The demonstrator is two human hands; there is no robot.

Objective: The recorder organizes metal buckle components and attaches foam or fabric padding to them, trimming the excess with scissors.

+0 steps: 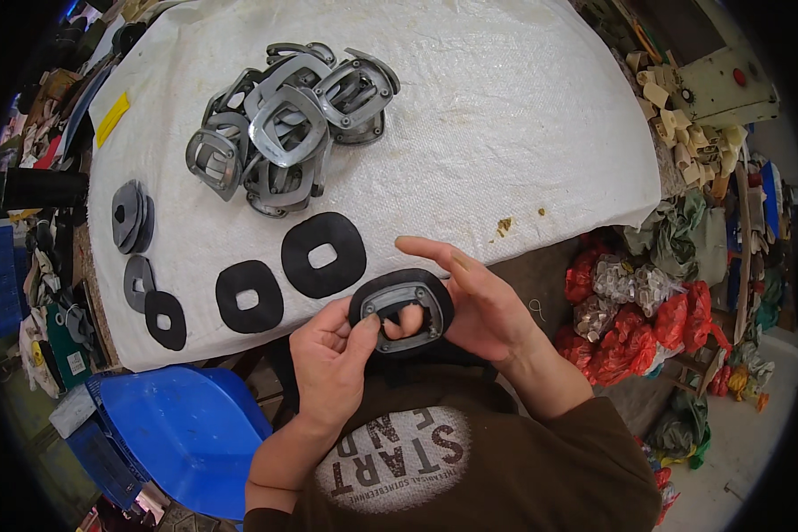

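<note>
Now you hold one metal frame on one black pad.
Your left hand (328, 355) and right hand (474, 306) clamp the metal frame (403, 306) and black pad (443, 297); beyond, three black pads (324, 254) lie flat; farther, a heap of metal frames (284, 133), too tangled to count.

To my right, below the worktop's (505, 115) edge, red net sacks (647, 324) sit heaped on the floor, stuffed with pale and whitish pieces. On my far left, in the clutter beside the worktop, a small white rectangular label (76, 362) shows on a dark green thing. My brown shirt carries a rounded whitish print patch (399, 461) with dark lettering.
</note>
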